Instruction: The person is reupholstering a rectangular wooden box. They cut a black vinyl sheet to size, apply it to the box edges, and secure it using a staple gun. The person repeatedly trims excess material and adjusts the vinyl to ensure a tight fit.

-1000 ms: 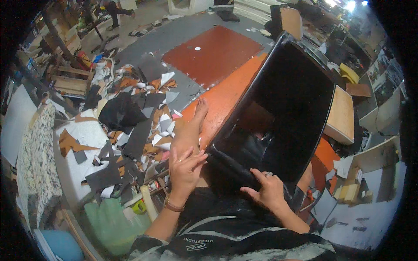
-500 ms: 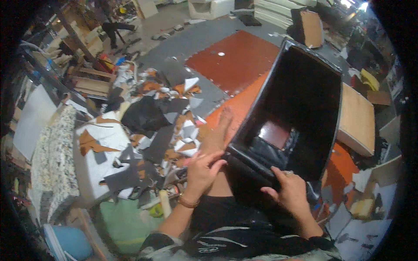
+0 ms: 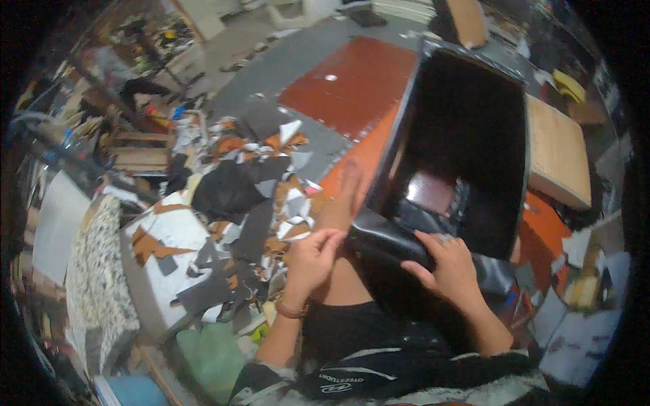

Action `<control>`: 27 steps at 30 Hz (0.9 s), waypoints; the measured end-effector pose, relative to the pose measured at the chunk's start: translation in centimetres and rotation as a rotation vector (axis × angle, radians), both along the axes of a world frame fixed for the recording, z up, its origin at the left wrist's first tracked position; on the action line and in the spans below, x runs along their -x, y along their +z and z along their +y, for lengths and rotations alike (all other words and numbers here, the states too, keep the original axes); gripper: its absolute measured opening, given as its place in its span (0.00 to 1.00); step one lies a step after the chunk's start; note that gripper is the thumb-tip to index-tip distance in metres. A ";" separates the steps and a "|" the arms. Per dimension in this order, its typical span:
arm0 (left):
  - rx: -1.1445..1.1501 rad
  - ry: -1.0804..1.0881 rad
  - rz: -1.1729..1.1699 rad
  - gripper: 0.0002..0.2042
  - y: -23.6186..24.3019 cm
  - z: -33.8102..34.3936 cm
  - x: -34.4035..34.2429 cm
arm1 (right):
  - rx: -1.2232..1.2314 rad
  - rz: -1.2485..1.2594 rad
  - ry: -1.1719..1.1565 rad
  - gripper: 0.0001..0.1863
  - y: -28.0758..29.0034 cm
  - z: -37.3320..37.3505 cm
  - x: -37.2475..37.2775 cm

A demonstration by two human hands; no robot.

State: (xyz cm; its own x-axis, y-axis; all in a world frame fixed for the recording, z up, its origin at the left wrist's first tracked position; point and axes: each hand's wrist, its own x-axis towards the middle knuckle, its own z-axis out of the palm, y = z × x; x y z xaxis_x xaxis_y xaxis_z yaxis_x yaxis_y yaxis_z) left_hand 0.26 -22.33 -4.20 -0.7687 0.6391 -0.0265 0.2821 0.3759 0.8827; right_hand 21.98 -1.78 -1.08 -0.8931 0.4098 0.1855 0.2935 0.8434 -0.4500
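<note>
A black open-topped box-like frame (image 3: pixel 386 169), covered in shiny leather-like material, stands tilted in front of me. Along its near edge runs a loose fold of the black covering (image 3: pixel 393 238). At the left end of this edge, my left hand (image 3: pixel 311 264) is closed, its thumb and fingertips pinched together at the covering's corner. My right hand (image 3: pixel 450 267) rests over the fold, thumb and index finger spread apart on the black surface. The box's inside is dark, with a reddish-brown shiny patch (image 3: pixel 431 191) low down. My bare leg (image 3: pixel 338 210) extends along the box's left side.
Scraps of white, brown and grey material (image 3: pixel 291 203) lie heaped on the left. A speckled foam slab (image 3: pixel 101 271) leans farther left. Beyond the box lies a reddish-brown sheet (image 3: pixel 352 81). A light wooden panel (image 3: pixel 558 152) stands against its right side. Someone sits at the far left.
My left hand has closed from a looser pose into a pinch. The fold along the near edge looks broader and flatter at its left end. My view has shifted slightly.
</note>
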 end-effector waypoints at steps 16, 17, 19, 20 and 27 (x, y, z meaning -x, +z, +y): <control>0.056 0.009 0.126 0.07 1.7 0.6 -1.2 | -0.009 0.058 -0.046 0.32 -0.1 -0.1 -0.3; 0.047 0.021 0.180 0.07 1.3 0.7 -1.4 | 0.000 0.048 -0.043 0.32 -0.2 -0.1 -0.2; -0.013 0.001 0.386 0.06 0.3 1.1 -2.0 | 0.001 0.039 -0.045 0.32 -0.3 -0.1 -0.3; -0.044 -0.008 0.489 0.06 0.0 1.2 -2.2 | 0.002 0.034 -0.046 0.32 -0.4 -0.1 -0.3; -0.072 0.003 0.522 0.07 -0.4 1.4 -2.1 | 0.011 0.039 -0.049 0.31 -0.3 -0.1 -0.3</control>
